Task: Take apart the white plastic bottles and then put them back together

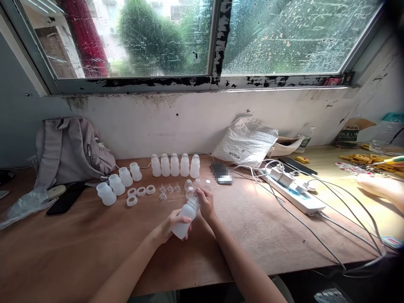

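Observation:
A frosted white baby bottle is tilted over the table, its top leaning up to the right. My left hand is wrapped round its body. At the bottle's top, my right hand has its fingers closed on the collar end; they partly hide it. Just beyond are several clear domed caps. To the left lie clear teats and white collar rings. Farther left stand several open bottle bodies. A row of capped bottles stands upright toward the wall.
A grey backpack, a black phone and a plastic bag occupy the left. Rightward are a silver bag and a power strip with looping cables. Another person's arm reaches in near yellow parts.

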`<control>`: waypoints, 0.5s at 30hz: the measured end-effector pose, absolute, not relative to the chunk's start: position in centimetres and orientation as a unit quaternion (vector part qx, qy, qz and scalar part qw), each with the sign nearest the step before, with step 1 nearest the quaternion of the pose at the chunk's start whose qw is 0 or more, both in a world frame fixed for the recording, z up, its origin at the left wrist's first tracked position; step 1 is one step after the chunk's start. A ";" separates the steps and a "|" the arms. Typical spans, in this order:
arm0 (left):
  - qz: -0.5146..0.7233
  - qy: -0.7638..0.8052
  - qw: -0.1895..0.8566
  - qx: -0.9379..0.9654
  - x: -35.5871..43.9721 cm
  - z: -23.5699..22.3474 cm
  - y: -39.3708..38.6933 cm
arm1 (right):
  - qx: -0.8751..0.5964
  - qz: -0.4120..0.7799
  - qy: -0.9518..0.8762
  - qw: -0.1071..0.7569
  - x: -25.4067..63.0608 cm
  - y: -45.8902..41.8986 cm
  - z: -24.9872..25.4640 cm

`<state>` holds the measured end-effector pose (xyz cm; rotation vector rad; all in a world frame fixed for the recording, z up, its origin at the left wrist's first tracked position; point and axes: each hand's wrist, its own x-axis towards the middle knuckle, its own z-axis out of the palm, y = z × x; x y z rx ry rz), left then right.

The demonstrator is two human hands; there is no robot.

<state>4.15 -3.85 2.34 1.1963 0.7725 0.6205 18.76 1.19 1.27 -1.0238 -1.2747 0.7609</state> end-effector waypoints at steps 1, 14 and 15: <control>0.270 0.337 0.740 0.515 4.1 2.3 -3.8 | -0.446 0.336 -0.545 0.626 18.7 1.2 1.2; 0.249 0.298 0.790 0.475 3.4 1.7 -3.0 | -0.505 0.374 -0.404 0.665 18.9 2.7 -0.5; 0.240 0.297 0.790 0.479 3.3 1.8 -3.0 | -0.526 0.371 -0.364 0.674 19.4 3.1 -0.7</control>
